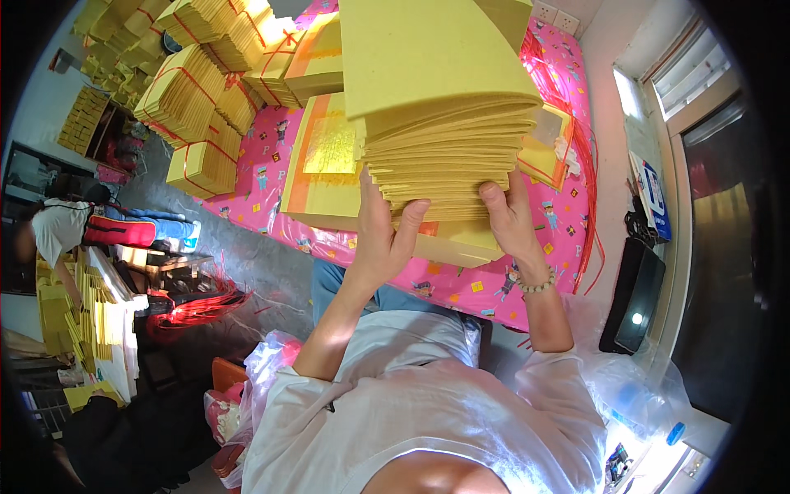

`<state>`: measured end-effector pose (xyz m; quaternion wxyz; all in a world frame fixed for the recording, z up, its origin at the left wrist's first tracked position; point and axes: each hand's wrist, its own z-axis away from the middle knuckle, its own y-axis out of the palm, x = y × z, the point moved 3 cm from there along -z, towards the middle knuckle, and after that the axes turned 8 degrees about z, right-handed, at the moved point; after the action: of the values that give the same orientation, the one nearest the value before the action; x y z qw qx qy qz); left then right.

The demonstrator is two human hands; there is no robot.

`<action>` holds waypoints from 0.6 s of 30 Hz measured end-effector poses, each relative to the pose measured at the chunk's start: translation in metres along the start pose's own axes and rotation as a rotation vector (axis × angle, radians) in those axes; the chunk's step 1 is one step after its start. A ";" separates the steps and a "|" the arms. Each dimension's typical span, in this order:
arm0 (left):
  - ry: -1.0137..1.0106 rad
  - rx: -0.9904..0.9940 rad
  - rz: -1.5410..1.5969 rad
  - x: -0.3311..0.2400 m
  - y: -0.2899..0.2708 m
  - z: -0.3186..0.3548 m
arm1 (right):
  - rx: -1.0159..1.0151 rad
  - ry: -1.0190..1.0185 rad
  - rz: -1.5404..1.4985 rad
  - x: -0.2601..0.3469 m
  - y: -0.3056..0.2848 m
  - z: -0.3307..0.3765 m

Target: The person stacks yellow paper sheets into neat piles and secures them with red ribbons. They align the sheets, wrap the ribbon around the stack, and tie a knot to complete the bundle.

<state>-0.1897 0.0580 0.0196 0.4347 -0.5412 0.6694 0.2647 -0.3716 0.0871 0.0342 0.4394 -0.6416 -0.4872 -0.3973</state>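
Observation:
A thick stack of yellow paper sheets (440, 74) is raised in front of me, its layered edges facing me. My left hand (385, 226) grips its left side, thumb on the near edges. On the opposite side my right hand (512, 222), with a beaded bracelet at the wrist, clasps the stack the same way. Both hands are closed on it; most fingers are hidden behind the paper. Below and behind lie more yellow sheets with orange borders and a shiny gold square (332, 148), partly covered by the raised stack.
A pink patterned cloth (267, 169) covers the table. Bundles of yellow paper tied with red string (185, 95) pile up at the far left. Red strings (586, 177) hang along the right edge. A dark phone-like device (640, 296) rests by the window. Two people work at the left.

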 end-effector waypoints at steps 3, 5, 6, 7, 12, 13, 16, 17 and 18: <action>-0.019 0.010 0.046 0.000 -0.001 0.001 | 0.017 -0.001 0.031 0.001 0.000 -0.001; -0.044 -0.003 0.141 -0.001 0.001 0.000 | 0.019 -0.017 0.091 0.001 -0.002 -0.001; 0.004 -0.022 0.148 0.000 -0.002 0.001 | 0.014 -0.040 0.137 0.000 -0.005 0.001; 0.051 -0.041 0.156 0.005 -0.008 0.004 | 0.008 -0.033 0.082 0.000 -0.006 -0.001; 0.056 -0.155 0.692 0.011 -0.034 -0.049 | -0.022 0.143 -0.309 -0.005 -0.014 -0.030; -0.024 -0.192 0.738 0.006 -0.036 -0.063 | -0.023 0.167 -0.332 0.000 -0.014 -0.037; -0.335 -0.295 0.799 0.014 -0.030 -0.080 | -0.033 0.233 -0.382 0.017 -0.008 -0.051; -0.457 -0.334 0.782 0.022 -0.031 -0.078 | -0.028 0.267 -0.390 0.023 -0.001 -0.054; -0.554 -0.351 0.772 0.033 -0.028 -0.073 | -0.029 0.303 -0.395 0.025 0.005 -0.054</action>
<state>-0.1860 -0.0257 0.0295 0.3689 -0.2285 0.6256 0.6483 -0.3663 0.0416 0.0733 0.4120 -0.4731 -0.5259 -0.5743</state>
